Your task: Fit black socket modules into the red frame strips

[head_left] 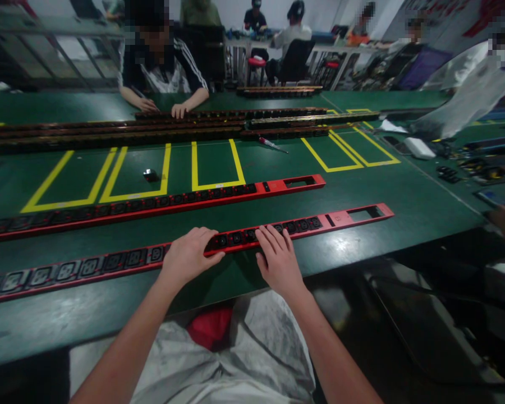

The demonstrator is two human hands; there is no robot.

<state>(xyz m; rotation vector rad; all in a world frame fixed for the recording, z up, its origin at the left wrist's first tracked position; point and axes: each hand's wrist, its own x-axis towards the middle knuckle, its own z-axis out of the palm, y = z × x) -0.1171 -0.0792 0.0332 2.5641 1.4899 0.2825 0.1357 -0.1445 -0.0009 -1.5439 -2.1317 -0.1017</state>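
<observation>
- Fingers (273, 240) of the right hand (281, 266) are laid across the near strip (243, 238), slightly parted, thumb bent away toward the near edge; nothing is seen pinched there.
- Over to the left hand (187, 255): the strip is straddled, fingers bunched over it, thumb at the near edge; how firmly it is pressed cannot be told.
- And the near strip itself? Laid flat on the table (219, 210), closest to the body, its left end cut off by the view.
- On progress: sockets (90, 266) are seen seated on both sides of the hands, so most of the row looks filled.
- Beside the left thumb, a dark patch (211, 243) is shown; whether a socket is missing cannot be told.
- At the right end, the opening (364, 214) is left unfilled.
- Just beyond, the far strip (164, 203) is touched by neither hand; it, too, is socketed, its own opening (299, 182) bare, so both appear about equally advanced.
- Farther back, a small block (150, 175) is left lying.
</observation>
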